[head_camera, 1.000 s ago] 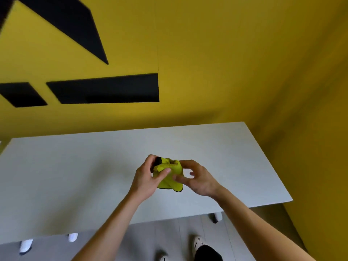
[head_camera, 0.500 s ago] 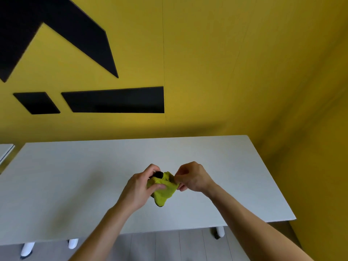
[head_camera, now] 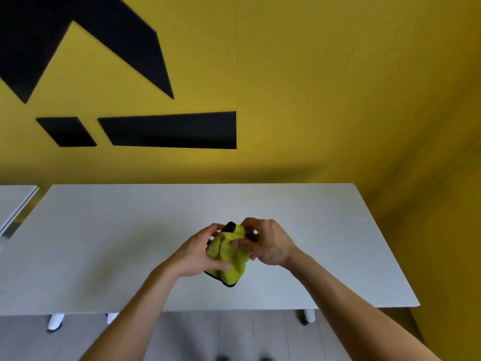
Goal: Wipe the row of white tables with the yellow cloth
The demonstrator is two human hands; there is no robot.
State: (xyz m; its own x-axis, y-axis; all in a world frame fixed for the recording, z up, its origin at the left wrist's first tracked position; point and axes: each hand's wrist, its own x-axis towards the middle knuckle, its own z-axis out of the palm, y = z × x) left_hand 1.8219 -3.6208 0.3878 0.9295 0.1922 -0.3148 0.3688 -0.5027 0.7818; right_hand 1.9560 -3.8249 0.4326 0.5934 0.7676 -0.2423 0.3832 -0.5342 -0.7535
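Note:
A bunched yellow cloth with a black edge hangs in the air above the middle of a white table. My left hand grips its left side with curled fingers. From the right, my right hand pinches its top. A black corner of the cloth sticks up between my two hands. A second white table shows at the far left, apart from the first by a narrow gap.
A yellow wall with black shapes runs behind the tables. Another yellow wall closes in on the right, close to the table's end. White table feet stand on the grey floor below the front edge.
The camera has tilted up and my shoes have left the view. Both hands have closed in on the cloth and bunched it tighter; the right hand now pinches its top.

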